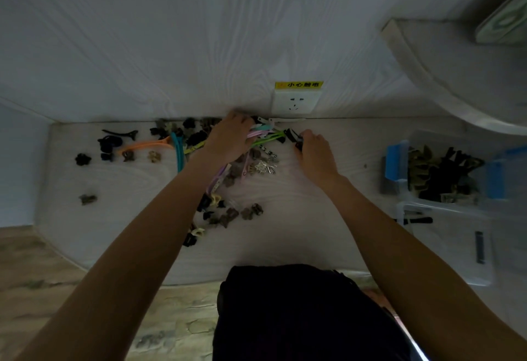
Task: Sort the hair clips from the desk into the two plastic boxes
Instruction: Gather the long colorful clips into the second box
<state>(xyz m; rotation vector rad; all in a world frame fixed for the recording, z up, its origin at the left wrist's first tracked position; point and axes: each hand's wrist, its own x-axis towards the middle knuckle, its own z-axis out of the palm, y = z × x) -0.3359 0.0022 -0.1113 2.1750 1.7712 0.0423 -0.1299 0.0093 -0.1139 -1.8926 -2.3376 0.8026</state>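
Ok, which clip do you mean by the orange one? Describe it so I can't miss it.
Start at the wall socket, then drop to the desk and look left past the left hand. The orange clip lies flat there, long and thin, its right end against an upright teal clip. Its neighbours are small dark or brown claw clips; it alone is orange.

At frame center, the left hand grips a bundle of long clips by the wall socket, the right hand pinches a black clip beside it, and two boxes sit right.
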